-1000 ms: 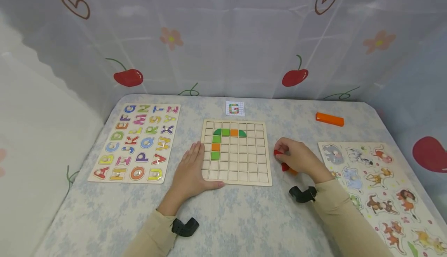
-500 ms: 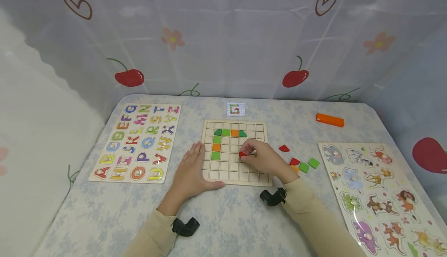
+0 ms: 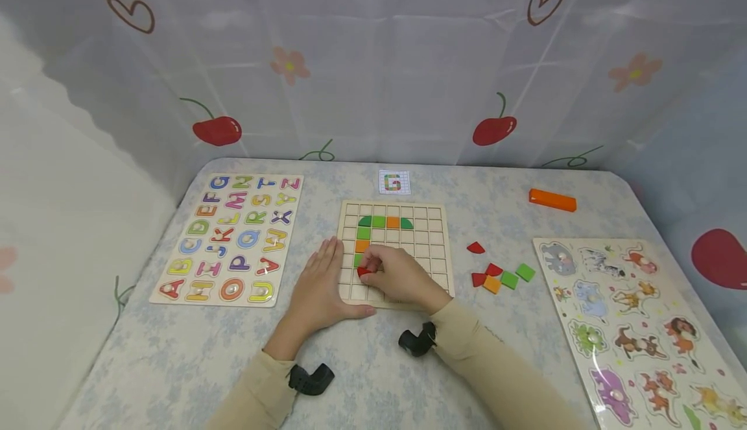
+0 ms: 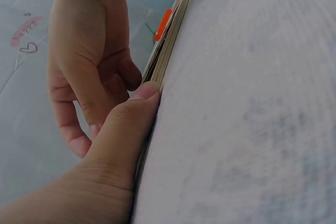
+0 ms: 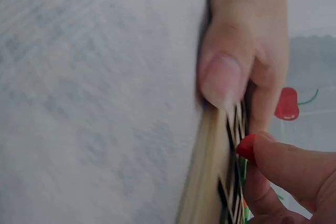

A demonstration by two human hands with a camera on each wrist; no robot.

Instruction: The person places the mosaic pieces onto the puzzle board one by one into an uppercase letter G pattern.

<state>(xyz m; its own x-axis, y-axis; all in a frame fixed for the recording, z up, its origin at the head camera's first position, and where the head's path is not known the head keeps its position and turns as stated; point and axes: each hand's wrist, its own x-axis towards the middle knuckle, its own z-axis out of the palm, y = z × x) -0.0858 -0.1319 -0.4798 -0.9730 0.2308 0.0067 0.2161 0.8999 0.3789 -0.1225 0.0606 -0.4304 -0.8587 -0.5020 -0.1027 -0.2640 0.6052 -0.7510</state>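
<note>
On the table lies a square wooden grid board (image 3: 408,255). An arch of green and orange tiles sits in its upper rows, with an orange tile (image 3: 362,246) in the left column. My left hand (image 3: 315,287) rests against the board's lower left corner, straight fingers along its left side and thumb at its front edge. My right hand (image 3: 399,275) pinches a red tile (image 5: 247,148) between thumb and fingers, low over the board just below the lowest green tile (image 3: 358,260). Part of the lower grid is hidden under this hand.
Loose red, orange and green tiles (image 3: 509,279) lie right of the board. A letter puzzle (image 3: 280,294) is at the left, an animal puzzle (image 3: 607,313) at the right. Behind stand a small pattern card (image 3: 394,182) and an orange bar (image 3: 552,200).
My right hand has taken a red tile from the loose pile and carried it left across the board to the left column. My left hand has stayed in place.
</note>
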